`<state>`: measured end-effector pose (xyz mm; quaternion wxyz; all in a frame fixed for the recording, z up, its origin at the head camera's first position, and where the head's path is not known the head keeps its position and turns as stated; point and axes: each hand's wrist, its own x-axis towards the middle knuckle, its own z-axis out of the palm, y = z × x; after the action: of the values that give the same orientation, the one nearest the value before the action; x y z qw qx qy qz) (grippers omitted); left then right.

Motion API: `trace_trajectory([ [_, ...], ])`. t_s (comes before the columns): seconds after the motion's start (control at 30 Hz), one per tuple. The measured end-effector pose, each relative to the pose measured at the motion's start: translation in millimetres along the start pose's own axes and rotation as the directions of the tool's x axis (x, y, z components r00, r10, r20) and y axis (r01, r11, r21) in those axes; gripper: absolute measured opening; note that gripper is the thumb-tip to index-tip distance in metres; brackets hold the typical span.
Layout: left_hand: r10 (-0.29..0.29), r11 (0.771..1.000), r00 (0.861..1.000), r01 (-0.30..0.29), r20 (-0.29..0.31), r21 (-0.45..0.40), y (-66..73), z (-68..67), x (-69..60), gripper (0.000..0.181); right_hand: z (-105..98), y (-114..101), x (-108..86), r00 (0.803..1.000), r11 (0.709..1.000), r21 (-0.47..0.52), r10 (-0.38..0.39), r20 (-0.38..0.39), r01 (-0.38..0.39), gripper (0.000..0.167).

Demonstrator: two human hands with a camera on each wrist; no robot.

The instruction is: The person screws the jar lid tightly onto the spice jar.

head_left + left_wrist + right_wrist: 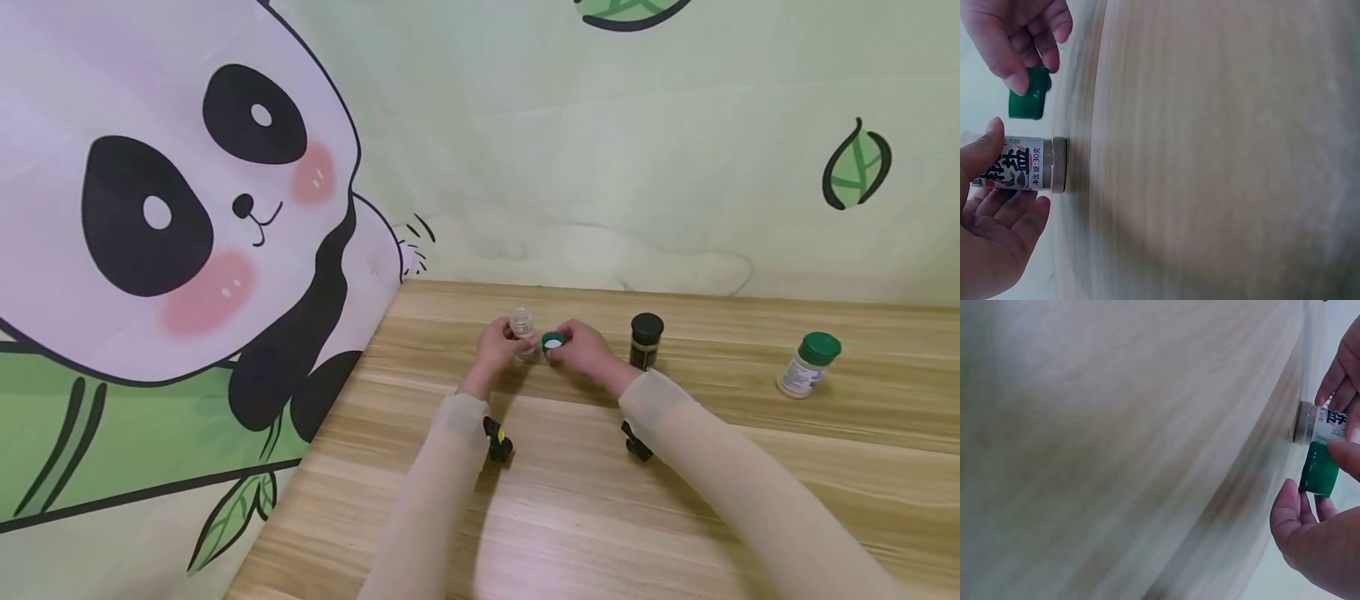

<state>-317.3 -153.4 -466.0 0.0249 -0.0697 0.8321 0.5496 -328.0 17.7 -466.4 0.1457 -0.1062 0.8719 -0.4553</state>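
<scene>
My left hand (495, 346) grips a small clear seasoning jar (522, 320) with its top uncovered, thumb on one side and fingers on the other. In the left wrist view the jar (1034, 164) shows a white label with dark characters, and its base is at the table. Just to the right, my right hand (587, 348) pinches a green cap (552, 342) between thumb and fingers, its white inside turned up toward the head camera. The left wrist view shows the cap (1030, 94) apart from the jar.
A black-capped dark jar (646, 340) stands right behind my right wrist. Farther right is another jar with a green cap (820, 348) and white label. Everything stands on a wood-grain table (570, 517). Behind it hangs a panda-print cloth (525, 150).
</scene>
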Motion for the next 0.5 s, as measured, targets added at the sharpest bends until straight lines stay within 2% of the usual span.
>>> trace_trajectory([
  [0.33,-0.015,1.0,1.0,0.015,-0.006,-0.018,-1.3,1.2,0.9,0.05,-11,-8,-7.4,0.999,0.999,0.038,-0.021,-0.025,0.022,0.047],
  [0.5,0.001,1.0,1.0,-0.002,-0.01,-0.006,-1.1,1.6,0.2,0.049,-15,-11,-10.0,0.999,0.999,0.04,-0.036,-0.033,0.037,0.045],
])
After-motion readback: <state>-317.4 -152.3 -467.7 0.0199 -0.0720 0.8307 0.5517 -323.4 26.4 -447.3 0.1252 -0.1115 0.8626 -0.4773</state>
